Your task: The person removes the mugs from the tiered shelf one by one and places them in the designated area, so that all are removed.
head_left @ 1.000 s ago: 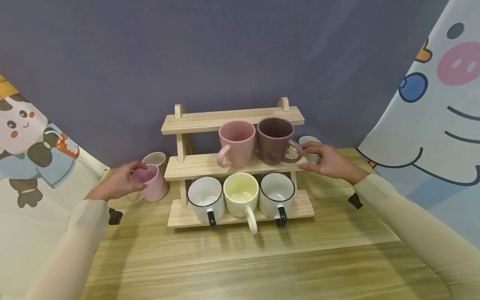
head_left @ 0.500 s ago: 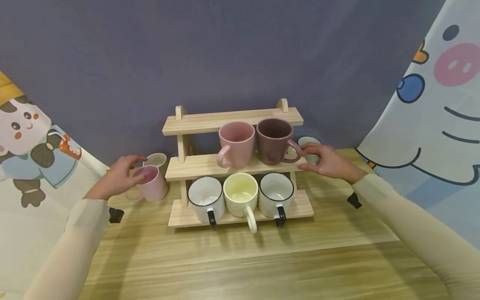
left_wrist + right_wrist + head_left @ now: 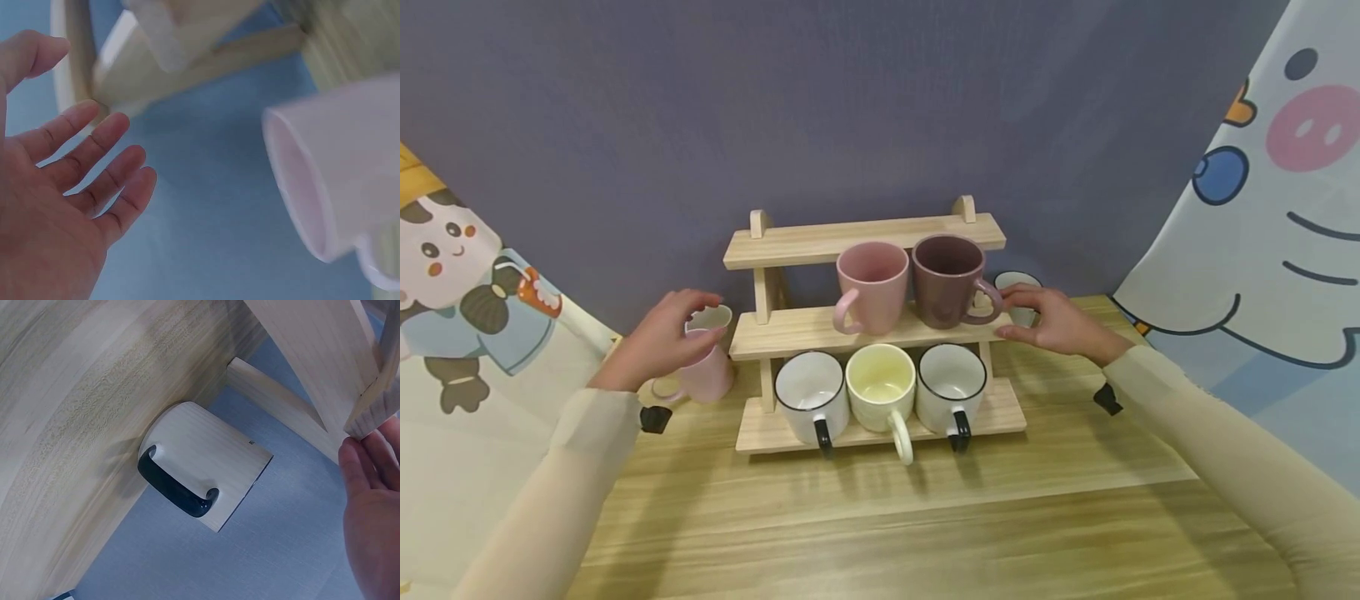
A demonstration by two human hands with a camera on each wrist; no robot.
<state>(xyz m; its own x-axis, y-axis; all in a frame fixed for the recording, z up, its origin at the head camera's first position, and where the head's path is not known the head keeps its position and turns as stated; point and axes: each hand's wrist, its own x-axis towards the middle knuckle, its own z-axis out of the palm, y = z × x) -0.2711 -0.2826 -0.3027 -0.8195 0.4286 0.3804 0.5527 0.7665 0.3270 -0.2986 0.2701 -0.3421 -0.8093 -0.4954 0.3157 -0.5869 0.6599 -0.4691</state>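
Our left grip (image 3: 662, 337) stands apart, the cream cup (image 3: 711, 317) near its opening and the pink cup (image 3: 709, 380) just below, so we'd best close in clear of the latter while our right grip (image 3: 1052, 323), clamped or not we can't tell, steadies the shelf (image 3: 797, 330).

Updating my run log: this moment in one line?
left hand: near light pink mug, holding nothing | right hand: holding end of middle shelf | middle shelf: rose mug, purple mug | bottom shelf: three mugs
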